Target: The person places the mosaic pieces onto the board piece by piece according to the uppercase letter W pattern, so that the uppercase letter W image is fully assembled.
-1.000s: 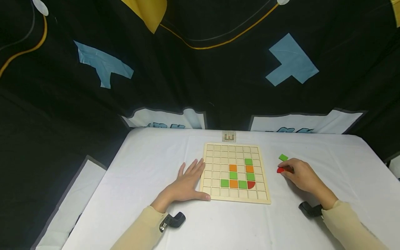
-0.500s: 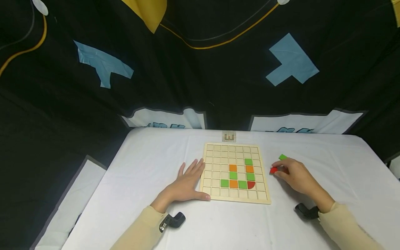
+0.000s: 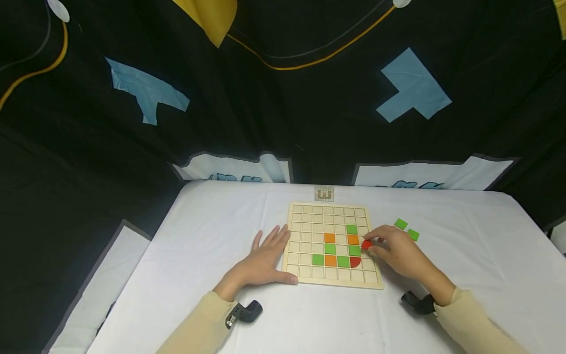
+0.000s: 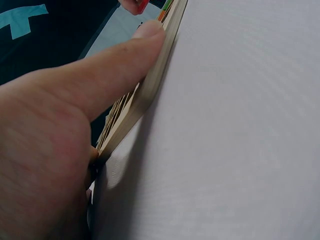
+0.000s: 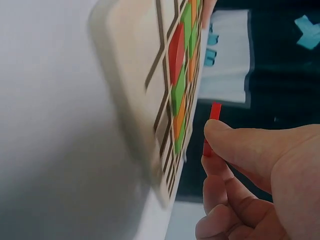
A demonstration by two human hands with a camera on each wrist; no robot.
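Note:
My right hand [image 3: 400, 253] pinches a red tile [image 3: 366, 244] over the right side of a wooden grid board [image 3: 305, 236]. In the right wrist view, thumb and fingers grip this thin red tile [image 5: 215, 111], held up apart from the board. Flat against the board's left edge rests my left hand [image 3: 265, 261], fingers spread and thumb at the near left corner. The left wrist view shows its thumb [image 4: 125, 60] along the board's side. On the board lie several green tiles [image 3: 318, 259], several orange tiles [image 3: 329, 238] and a red quarter-round tile [image 3: 355, 262].
Two green tiles [image 3: 413, 234] lie on the white tablecloth [image 3: 464, 231] right of the board. Behind the board is a small card [image 3: 324, 193] with a grid pattern. A black curtain [image 3: 283, 118] hangs beyond the table. Each wrist wears a black device [image 3: 247, 311].
My right hand has carried the red tile leftward from the table to above the board's right side, uncovering a second loose green tile. The left hand has stayed put.

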